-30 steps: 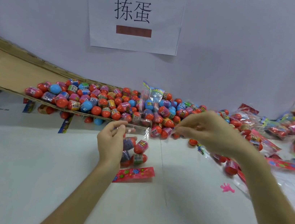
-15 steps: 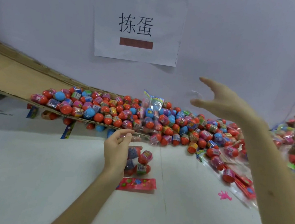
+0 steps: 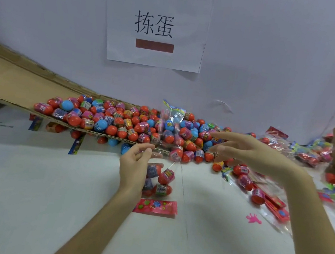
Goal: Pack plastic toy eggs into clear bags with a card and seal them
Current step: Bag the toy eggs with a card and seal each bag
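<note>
Several eggs (image 3: 166, 176) sit in a clear bag (image 3: 172, 164) the left hand (image 3: 133, 165) pinches.

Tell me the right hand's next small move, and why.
Probably lower the right hand onto the egg pile and pick up one egg for the clear bag. The hand hovers open and empty just above the pile, while the left hand pinches the bag's mouth; only a few eggs sit inside, and the card lies outside on the table.

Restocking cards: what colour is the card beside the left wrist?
The card is red with multicoloured prints; head view.
</note>
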A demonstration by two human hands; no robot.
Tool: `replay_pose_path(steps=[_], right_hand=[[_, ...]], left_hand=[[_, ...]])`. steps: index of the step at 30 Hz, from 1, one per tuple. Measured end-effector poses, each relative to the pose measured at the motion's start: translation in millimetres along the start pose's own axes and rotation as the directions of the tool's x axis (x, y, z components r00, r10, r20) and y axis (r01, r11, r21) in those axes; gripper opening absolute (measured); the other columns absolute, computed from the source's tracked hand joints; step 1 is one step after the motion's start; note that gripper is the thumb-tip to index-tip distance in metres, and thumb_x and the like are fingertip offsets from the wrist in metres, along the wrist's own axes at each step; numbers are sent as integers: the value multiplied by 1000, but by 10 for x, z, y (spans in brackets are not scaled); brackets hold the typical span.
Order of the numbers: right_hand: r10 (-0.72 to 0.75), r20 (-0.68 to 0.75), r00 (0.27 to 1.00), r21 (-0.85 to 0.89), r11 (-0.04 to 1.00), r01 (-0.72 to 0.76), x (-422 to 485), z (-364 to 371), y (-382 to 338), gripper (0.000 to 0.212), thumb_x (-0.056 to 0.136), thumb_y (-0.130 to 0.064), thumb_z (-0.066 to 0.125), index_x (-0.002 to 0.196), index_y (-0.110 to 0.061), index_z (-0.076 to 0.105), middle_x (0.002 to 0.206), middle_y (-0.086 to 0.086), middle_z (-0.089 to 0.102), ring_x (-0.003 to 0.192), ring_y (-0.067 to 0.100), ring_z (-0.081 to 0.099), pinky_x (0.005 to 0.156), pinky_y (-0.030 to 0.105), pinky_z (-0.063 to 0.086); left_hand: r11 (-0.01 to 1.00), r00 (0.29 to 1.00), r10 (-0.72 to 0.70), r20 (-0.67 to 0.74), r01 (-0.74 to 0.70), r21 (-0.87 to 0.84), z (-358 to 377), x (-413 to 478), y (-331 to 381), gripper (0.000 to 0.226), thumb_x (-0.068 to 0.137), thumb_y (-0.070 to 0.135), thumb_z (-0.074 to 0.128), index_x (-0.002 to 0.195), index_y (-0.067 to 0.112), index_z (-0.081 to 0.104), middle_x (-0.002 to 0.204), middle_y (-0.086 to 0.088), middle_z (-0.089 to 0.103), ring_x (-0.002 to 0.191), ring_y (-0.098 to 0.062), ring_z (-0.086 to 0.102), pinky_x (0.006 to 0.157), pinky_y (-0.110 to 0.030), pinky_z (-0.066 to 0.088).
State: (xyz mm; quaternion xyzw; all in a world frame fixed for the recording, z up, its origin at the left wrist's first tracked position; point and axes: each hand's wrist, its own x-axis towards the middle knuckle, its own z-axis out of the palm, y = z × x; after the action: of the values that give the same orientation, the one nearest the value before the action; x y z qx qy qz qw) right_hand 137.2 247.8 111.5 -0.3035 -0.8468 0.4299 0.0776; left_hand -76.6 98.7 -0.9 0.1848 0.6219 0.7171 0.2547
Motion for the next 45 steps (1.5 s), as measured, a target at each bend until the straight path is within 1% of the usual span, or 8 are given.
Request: replay_pose_path(steps=[5, 9, 19, 21, 24, 30, 36, 45], right_hand=[[-4, -243, 970, 125, 992, 36, 221, 597, 235, 23, 98, -37, 62, 118, -26, 66, 101, -4, 77, 87, 12, 74, 79, 35, 61], [61, -200, 978, 370, 929, 17, 328, 1085, 381, 24, 96, -40, 66, 110, -21, 70, 98, -1, 77, 87, 20, 75, 71, 33, 61], [65, -420, 905, 436, 889, 138, 382, 1366, 356, 10, 93, -15, 73, 85, -19, 77, 83, 0, 75, 78, 22, 73, 60, 36, 62], [72, -444, 893, 446, 882, 150, 393, 1387, 339, 12, 92, -14, 74, 82, -19, 77, 82, 1, 75, 76, 24, 73, 60, 37, 63], [71, -437, 896, 489, 856, 170, 415, 1373, 335, 10, 91, -17, 76, 81, -15, 76, 85, 6, 74, 78, 27, 73, 61, 36, 62], [3, -292, 957, 527, 835, 158, 435, 1332, 366, 14, 97, -22, 69, 99, -8, 74, 92, 14, 74, 77, 25, 70, 66, 40, 62], [-81, -241, 967, 409, 895, 177, 452, 1351, 433, 10, 97, -17, 69, 88, -14, 72, 78, 7, 73, 72, 19, 70, 63, 28, 58], [-83, -204, 976, 398, 903, 160, 490, 1320, 483, 4, 92, -10, 64, 90, -7, 63, 76, 1, 70, 69, 16, 67, 60, 26, 56]], left_hand=[[999, 1000, 16, 11, -16, -31, 9, -6, -8, 18, 104, 14, 59, 107, 23, 74, 103, 1, 77, 98, -30, 76, 90, -50, 61], [998, 999, 38, 19, -37, -46, 10, -2, -32, 15, 104, 19, 61, 107, 28, 73, 99, 8, 78, 100, -21, 75, 89, -40, 62], [989, 997, -54, 51, 60, -138, 28, 3, -33, 9, 101, 26, 66, 102, 19, 72, 92, 3, 80, 88, -17, 77, 70, -32, 63], [985, 996, -76, 42, 81, -153, 25, 9, -27, 8, 100, 27, 67, 101, 22, 74, 96, 2, 79, 96, -19, 76, 81, -39, 63], [976, 993, -116, 38, 121, -181, 5, 13, -1, 8, 99, 30, 68, 101, 26, 74, 109, -4, 77, 108, -27, 72, 98, -54, 56], [963, 994, -103, 29, 107, -248, -23, 63, -25, 17, 103, 28, 62, 108, 14, 69, 104, -7, 79, 90, -24, 79, 76, -36, 62], [966, 996, -84, -14, 78, -247, -13, 71, -11, 19, 105, 27, 59, 110, 12, 68, 102, -7, 80, 92, -26, 78, 94, -51, 59], [964, 995, -93, -40, 80, -252, 32, 82, -72, 12, 102, 27, 65, 104, 17, 70, 104, -10, 78, 92, -30, 78, 83, -51, 64]])
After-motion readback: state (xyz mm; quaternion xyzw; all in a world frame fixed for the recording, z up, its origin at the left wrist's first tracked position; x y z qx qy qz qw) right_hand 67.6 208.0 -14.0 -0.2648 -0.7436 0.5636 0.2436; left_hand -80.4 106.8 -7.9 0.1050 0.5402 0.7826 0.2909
